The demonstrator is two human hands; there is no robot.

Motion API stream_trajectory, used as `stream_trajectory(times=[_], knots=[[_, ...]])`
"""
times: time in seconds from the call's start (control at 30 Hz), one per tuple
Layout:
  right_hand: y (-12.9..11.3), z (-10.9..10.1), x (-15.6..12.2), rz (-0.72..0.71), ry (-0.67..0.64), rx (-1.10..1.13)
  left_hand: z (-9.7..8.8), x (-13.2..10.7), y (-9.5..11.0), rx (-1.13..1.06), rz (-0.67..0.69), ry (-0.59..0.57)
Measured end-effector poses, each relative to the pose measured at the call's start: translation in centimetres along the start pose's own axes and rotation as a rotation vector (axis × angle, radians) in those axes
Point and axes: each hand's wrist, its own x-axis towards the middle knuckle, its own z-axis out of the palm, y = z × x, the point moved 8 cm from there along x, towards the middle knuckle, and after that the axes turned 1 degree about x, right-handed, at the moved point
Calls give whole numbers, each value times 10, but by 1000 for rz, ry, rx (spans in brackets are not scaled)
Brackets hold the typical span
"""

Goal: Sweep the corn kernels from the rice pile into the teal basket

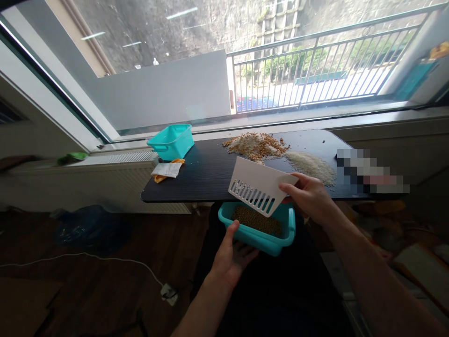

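My left hand (229, 260) grips the near left side of a teal plastic bin (270, 245), its thumb at the rim and its fingers underneath. Small brown beans or grains (254, 220) cover the bin's floor. In my right hand (310, 194) is a white slotted scoop (257, 180), pinched at its right end and tilted over the bin and the table's front edge. Beyond the scoop, a mixed pile (254, 144) of brown beans and white grains lies on the dark table (206, 173). A pile of white rice-like grains (314, 166) spreads to its right.
Another teal bin (173, 142) stands at the table's back left, with a white and orange cloth or packet (167, 171) before it. A window and radiator (122, 173) border the table. A white cable with a power strip (169, 294) lies on the floor.
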Motion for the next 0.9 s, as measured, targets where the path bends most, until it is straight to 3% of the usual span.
stream_trajectory(times=[0.47, 0.7, 0.8, 0.9], knots=[[-9, -79, -1, 62, 296, -273, 1, 4, -7, 3, -18, -9], [-12, -115, 10, 1, 380, -414, 0, 7, -11, -5, -29, -15], [-13, -115, 9, -40, 384, -371, 2, 7, -12, 0, -32, -22], [-10, -96, 3, -45, 298, -205, 2, 5, -13, 5, -35, -8]])
